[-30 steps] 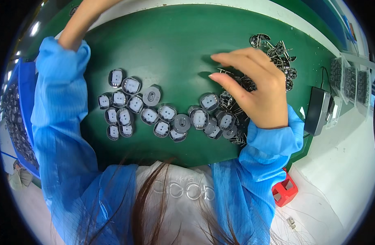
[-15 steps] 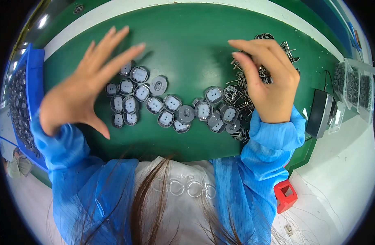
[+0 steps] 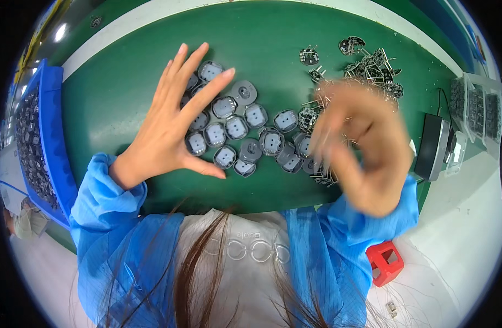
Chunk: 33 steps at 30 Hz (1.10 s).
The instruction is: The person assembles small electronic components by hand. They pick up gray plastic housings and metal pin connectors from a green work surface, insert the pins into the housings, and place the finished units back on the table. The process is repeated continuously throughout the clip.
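Observation:
Several grey round plastic housings (image 3: 236, 127) lie in a cluster on the green tabletop (image 3: 251, 191). My left hand (image 3: 166, 120) lies along the left side of that cluster, fingers spread and thumb out, holding nothing; it covers some of the housings. Flat grey discs, one of them a loose disc (image 3: 244, 93), lie among them. My right hand (image 3: 366, 147) is smeared by motion over the right end of the cluster, its fingers curved; whether anything is in it cannot be made out. Beyond it a heap of small circuit boards (image 3: 374, 68) with metal pins is partly hidden.
A blue bin (image 3: 56, 131) full of small dark parts stands at the left. On the right are a black box-shaped device (image 3: 431, 147) with a cable and clear plastic trays (image 3: 478, 117) of parts. A red stool (image 3: 385, 263) is below the table edge.
My left hand has moved right and come down against the housings, which have shifted right into a tighter cluster. My right hand has moved toward me, uncovering more circuit boards.

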Each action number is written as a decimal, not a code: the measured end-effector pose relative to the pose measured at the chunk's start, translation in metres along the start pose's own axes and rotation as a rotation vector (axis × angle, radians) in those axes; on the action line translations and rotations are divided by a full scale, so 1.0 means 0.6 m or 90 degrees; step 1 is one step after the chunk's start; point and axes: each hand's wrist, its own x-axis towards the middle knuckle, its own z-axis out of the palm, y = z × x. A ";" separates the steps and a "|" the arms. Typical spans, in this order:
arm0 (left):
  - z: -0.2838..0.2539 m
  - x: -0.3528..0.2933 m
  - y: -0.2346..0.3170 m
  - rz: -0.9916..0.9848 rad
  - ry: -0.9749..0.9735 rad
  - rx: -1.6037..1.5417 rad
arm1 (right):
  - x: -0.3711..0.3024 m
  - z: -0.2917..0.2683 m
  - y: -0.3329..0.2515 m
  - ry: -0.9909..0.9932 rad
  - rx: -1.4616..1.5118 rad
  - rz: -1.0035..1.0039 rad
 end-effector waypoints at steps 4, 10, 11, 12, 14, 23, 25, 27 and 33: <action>0.008 0.027 0.004 -0.001 0.015 0.020 | -0.062 -0.001 0.016 -0.486 -0.041 0.006; 0.009 0.092 -0.005 0.090 -0.043 0.070 | -0.057 0.082 0.058 -0.364 -0.072 -0.052; 0.007 0.103 -0.012 0.109 -0.057 0.076 | -0.048 0.087 0.064 -0.365 -0.056 -0.068; 0.003 0.111 -0.015 0.127 -0.071 0.082 | -0.039 0.088 0.070 -0.339 -0.069 -0.091; -0.022 0.122 -0.022 0.140 -0.154 0.092 | -0.019 0.086 0.082 -0.293 -0.091 -0.144; -0.098 0.228 -0.043 0.171 -0.311 -0.034 | 0.043 0.039 0.054 -0.252 0.041 -0.126; -0.099 0.259 -0.047 0.179 -0.348 -0.027 | 0.065 0.008 0.024 -0.165 -0.055 -0.131; -0.100 0.284 -0.063 0.209 -0.387 -0.022 | 0.091 -0.011 0.022 -0.042 -0.089 -0.156; -0.091 0.321 -0.015 0.045 -0.450 0.004 | 0.139 -0.038 0.055 0.233 0.189 -0.045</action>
